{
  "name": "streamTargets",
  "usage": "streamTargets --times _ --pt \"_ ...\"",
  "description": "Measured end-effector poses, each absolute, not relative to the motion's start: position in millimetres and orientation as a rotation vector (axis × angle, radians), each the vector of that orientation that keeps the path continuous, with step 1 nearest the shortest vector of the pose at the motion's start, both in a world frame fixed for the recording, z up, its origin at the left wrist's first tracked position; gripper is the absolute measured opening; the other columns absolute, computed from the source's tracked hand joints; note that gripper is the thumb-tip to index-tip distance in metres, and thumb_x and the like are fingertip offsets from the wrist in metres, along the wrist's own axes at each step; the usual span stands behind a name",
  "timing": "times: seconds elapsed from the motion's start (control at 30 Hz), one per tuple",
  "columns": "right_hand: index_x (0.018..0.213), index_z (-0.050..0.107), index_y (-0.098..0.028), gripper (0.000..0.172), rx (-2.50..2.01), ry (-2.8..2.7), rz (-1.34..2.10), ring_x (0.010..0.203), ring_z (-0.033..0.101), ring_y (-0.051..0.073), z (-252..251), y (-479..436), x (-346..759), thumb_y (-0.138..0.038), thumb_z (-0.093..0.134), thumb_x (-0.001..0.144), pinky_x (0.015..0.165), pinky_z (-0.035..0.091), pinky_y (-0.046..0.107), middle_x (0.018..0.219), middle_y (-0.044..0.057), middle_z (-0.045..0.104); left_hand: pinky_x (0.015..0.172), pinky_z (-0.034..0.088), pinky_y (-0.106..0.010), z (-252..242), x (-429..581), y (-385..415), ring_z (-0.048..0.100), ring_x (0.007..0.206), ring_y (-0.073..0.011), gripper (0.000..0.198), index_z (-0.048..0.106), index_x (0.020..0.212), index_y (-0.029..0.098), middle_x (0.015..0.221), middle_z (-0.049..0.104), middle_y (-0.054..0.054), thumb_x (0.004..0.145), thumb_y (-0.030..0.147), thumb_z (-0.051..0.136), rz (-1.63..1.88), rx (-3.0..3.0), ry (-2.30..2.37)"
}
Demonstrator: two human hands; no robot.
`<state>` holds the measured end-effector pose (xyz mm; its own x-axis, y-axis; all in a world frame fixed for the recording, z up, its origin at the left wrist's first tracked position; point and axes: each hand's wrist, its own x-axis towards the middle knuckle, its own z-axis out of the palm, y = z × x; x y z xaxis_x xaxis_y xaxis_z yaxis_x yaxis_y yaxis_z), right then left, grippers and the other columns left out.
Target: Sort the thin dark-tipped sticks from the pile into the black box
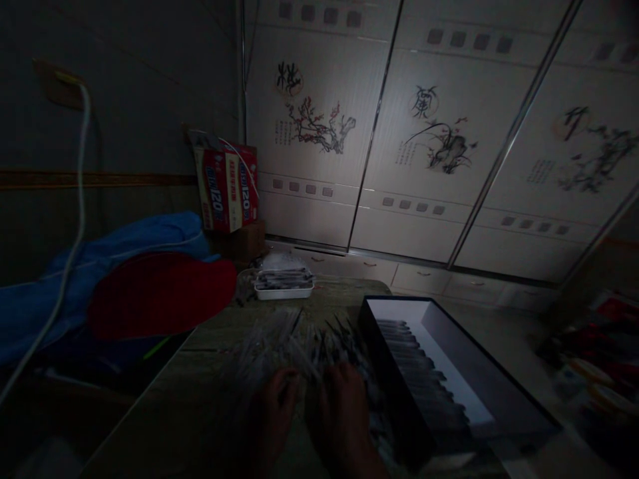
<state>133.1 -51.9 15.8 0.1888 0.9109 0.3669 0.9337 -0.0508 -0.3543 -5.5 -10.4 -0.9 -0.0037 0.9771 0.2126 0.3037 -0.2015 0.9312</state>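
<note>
Both hands are low over a pile of thin clear and dark sticks (pixel 319 339), perhaps pen parts, spread on the table. My left hand (pixel 274 409) has its thumb and fingers curled together at the pile's near edge; dim light hides what is between them. Just to its right, my right hand (pixel 344 409) bends its fingers down onto the sticks, and what it grips is too dark to name. A dark-rimmed box with a white inside (pixel 459 346) stands right of the hands. Thin clear-looking pieces (pixel 419 366) lie in a long row inside it.
A white tray (pixel 284 293) of similar sticks sits at the table's (pixel 174 392) far end. Left of the table are a red cushion-like thing (pixel 164 293) and blue cloth (pixel 150 233). A white cable (pixel 80 179) hangs down the left side. Red cartons (pixel 227 186) stand behind.
</note>
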Motion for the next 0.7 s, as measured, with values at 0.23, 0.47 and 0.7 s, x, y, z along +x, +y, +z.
streamTargets --times 0.23,0.47,0.7 --pt "0.104 0.059 -0.025 0.020 -1.661 -1.697 0.017 0.098 0.058 0.027 1 -75 123 -0.025 0.047 0.088 0.086 0.045 0.039 0.104 0.010 0.062 0.077 0.055 -0.032 3 7 -17 0.070 0.085 -0.0242 0.032 0.068 0.085 0.017 0.091 0.076 -0.011 0.070 0.045 0.063 1.112 1.337 1.127" --pt "0.097 0.064 -0.019 0.025 -1.950 -1.660 0.044 0.091 0.062 0.022 9 -57 155 -0.019 0.040 0.091 0.081 0.047 0.030 0.098 0.011 0.066 0.037 0.037 -0.023 1 3 -9 0.052 0.039 -0.0125 0.043 0.056 0.071 0.020 0.052 0.059 0.005 0.068 0.062 0.061 1.250 1.148 1.172" --pt "0.100 0.070 -0.015 0.031 -2.185 -1.749 -0.037 0.098 0.061 0.026 27 -20 178 -0.011 0.044 0.084 0.084 0.044 0.033 0.104 0.014 0.067 0.034 0.036 -0.023 8 0 -8 0.052 0.035 -0.0135 0.047 0.054 0.082 0.021 0.048 0.059 0.006 0.063 0.063 0.064 1.282 1.085 1.199"
